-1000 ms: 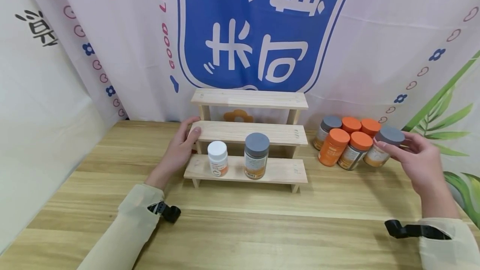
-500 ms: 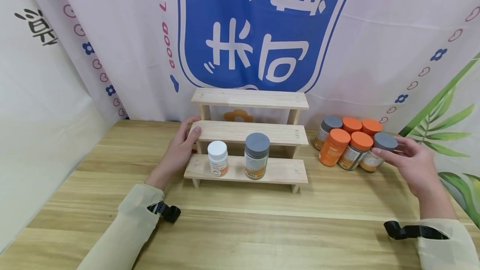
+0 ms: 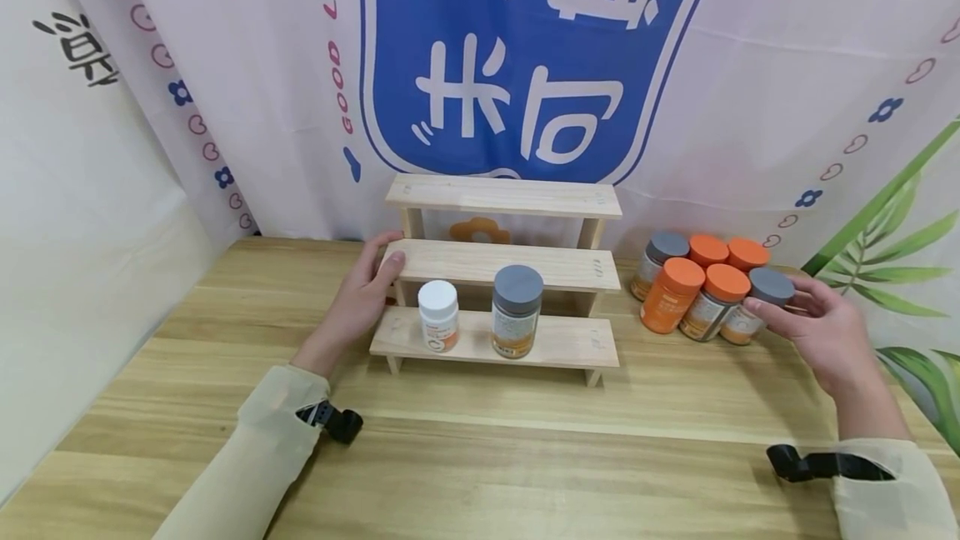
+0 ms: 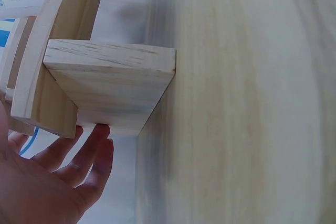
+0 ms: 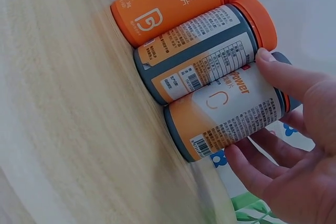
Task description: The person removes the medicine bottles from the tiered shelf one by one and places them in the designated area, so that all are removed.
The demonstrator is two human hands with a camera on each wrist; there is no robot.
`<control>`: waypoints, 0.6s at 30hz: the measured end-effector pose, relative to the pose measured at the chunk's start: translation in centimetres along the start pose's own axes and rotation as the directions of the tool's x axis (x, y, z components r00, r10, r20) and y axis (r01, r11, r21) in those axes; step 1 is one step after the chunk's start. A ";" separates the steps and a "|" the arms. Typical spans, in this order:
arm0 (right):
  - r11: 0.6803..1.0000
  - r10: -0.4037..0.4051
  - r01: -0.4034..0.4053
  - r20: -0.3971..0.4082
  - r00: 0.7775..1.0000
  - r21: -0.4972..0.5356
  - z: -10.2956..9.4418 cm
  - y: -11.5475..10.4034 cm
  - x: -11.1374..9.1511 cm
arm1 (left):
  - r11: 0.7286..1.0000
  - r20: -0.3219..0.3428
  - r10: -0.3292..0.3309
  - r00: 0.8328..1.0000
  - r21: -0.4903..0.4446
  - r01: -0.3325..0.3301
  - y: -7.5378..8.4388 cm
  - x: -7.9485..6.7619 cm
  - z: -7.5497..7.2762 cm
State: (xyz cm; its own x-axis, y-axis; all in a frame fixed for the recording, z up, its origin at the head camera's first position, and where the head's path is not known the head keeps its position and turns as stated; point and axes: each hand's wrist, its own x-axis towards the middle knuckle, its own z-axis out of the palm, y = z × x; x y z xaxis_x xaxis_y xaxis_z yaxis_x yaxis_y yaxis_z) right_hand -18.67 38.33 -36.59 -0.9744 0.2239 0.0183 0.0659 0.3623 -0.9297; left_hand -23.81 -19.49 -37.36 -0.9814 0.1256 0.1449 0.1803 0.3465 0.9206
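Note:
My left hand (image 3: 365, 292) grips the left end of the wooden step shelf (image 3: 504, 263), thumb on the middle tier; in the left wrist view its fingertips (image 4: 100, 129) touch the wood. On the bottom tier stand a white pill bottle (image 3: 438, 319) and a grey-lidded supplement bottle (image 3: 516, 315). At the right, my right hand (image 3: 832, 330) holds another grey-lidded supplement bottle (image 3: 750, 319) near its top, thumb and fingers on opposite sides. That bottle (image 5: 226, 111) stands upright against an orange-lidded grey bottle (image 5: 202, 51) in the right wrist view.
Beside the held bottle, several supplement bottles cluster in two rows, among them an orange one (image 3: 671, 298) in front and a grey-lidded one (image 3: 663, 255) behind. A printed curtain (image 3: 300, 107) hangs behind the wooden table (image 3: 525, 457).
My right hand has brought the grey-lidded bottle left and slightly down, against the front row. In the last half second it stays there. The left hand keeps its place on the shelf.

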 end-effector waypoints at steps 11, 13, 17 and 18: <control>0.998 -0.002 0.000 -0.016 1.000 -0.070 0.4 -0.1 0.2 | 1.000 -0.008 -0.007 1.000 0.001 0.007 0.1 -0.2 0.0; 0.994 0.001 -0.003 -0.024 1.000 -0.111 0.5 -0.1 0.2 | 1.000 -0.009 -0.007 1.000 0.003 0.007 0.2 -0.2 -0.1; 0.984 0.025 -0.030 -0.032 0.999 -0.176 0.3 -0.3 0.1 | 1.000 -0.003 -0.003 1.000 0.009 0.003 0.2 -0.2 -0.1; 0.980 0.027 -0.034 -0.039 0.999 -0.197 0.2 -0.4 0.1 | 1.000 -0.001 -0.002 1.000 0.010 0.002 0.3 -0.2 -0.1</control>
State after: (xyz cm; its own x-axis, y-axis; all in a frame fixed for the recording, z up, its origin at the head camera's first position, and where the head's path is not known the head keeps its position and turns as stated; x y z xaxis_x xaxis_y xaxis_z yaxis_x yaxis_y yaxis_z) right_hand -18.83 38.03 -36.31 -0.9631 0.2690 0.0073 0.1404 0.5255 -0.8391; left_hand -23.56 -19.48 -37.11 -0.9818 0.1243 0.1436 0.1792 0.3564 0.9170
